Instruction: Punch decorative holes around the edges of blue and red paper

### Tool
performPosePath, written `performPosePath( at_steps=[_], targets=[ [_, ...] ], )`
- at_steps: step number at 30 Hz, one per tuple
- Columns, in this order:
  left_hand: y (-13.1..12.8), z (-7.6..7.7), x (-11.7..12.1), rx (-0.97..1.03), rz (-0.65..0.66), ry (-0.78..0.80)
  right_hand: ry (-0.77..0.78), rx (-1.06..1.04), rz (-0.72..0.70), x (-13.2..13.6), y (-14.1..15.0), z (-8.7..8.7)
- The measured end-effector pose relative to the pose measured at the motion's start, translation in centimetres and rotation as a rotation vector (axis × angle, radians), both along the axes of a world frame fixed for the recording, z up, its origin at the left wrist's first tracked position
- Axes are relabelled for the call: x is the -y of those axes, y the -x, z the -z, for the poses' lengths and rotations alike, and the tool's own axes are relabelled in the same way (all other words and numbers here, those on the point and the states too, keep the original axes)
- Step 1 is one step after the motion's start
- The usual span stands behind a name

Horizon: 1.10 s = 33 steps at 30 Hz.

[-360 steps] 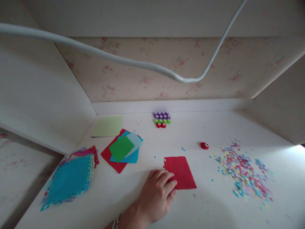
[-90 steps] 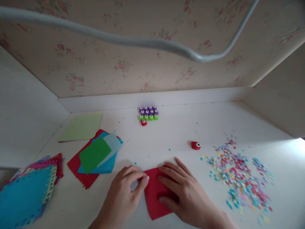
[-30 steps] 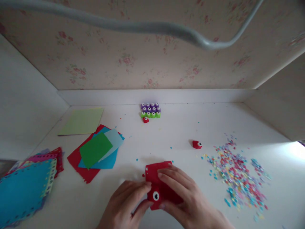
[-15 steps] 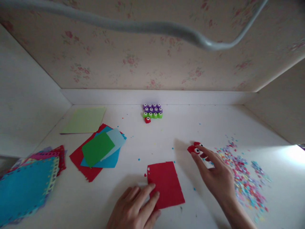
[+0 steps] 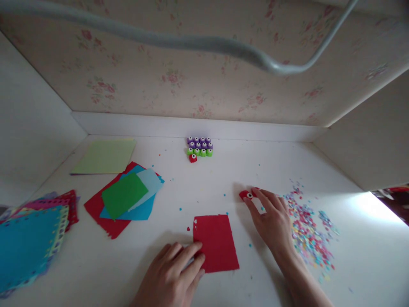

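A red square of paper (image 5: 215, 243) with small punched holes at its upper left corner lies in front of me. My left hand (image 5: 174, 268) rests beside it, fingers stretched out and the tips on its left edge. To the right, my right hand (image 5: 270, 213) pinches a small red craft punch (image 5: 244, 195) with a white-and-black button, between thumb and fingers. Another red punch (image 5: 254, 189) is just behind it, partly hidden by the fingers. A tiny red cut-out (image 5: 188, 229) lies left of the paper.
Purple and green punches (image 5: 200, 146) stand in rows near the back wall, one red punch (image 5: 193, 158) before them. Coloured paper sheets (image 5: 124, 196) and a pale green sheet (image 5: 104, 156) lie left, beside hole-edged sheets (image 5: 28, 243). Confetti (image 5: 308, 226) is scattered right.
The whole view has shifted slightly. My right hand's fingers have come further over the two red punches, covering more of the rear one. My left hand stays at the paper's edge.
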<state>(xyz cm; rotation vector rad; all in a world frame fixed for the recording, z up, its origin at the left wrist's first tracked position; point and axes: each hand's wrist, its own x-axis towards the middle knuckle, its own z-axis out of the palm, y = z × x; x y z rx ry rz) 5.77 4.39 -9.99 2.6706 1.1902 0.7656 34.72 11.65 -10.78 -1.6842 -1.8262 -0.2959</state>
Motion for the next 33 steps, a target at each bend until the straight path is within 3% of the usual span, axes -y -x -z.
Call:
performPosePath(
  at_steps=[2,4,7,10,19,27,30,33],
  targets=[
    [0.0,-0.1,0.0,0.012,-0.004,0.010,-0.035,-0.032,-0.024,0.6,0.7,-0.7],
    [-0.1,0.0,0.1,0.031,-0.009,0.018,-0.006,-0.047,-0.145,1.5,1.8,-1.4],
    [-0.4,0.3,0.3,0.077,-0.035,0.029,0.189,0.040,-0.346,2.7,3.6,-1.7],
    [-0.6,0.9,0.4,0.120,-0.059,0.017,0.358,0.118,-0.440,3.2,4.8,-1.3],
    [-0.5,1.1,0.2,0.146,-0.046,0.003,0.379,-0.067,-0.541,3.0,4.7,-0.7],
    [-0.4,0.8,0.1,0.152,-0.013,0.037,0.480,-0.473,-0.547,3.3,4.9,-0.6],
    [0.0,0.2,0.0,0.267,-0.028,0.188,0.559,-0.698,-0.500,3.2,5.0,-0.9],
    [0.5,-0.8,-0.6,0.507,-0.194,0.557,0.739,-1.029,-0.415,3.2,5.0,-1.4]
  ],
)
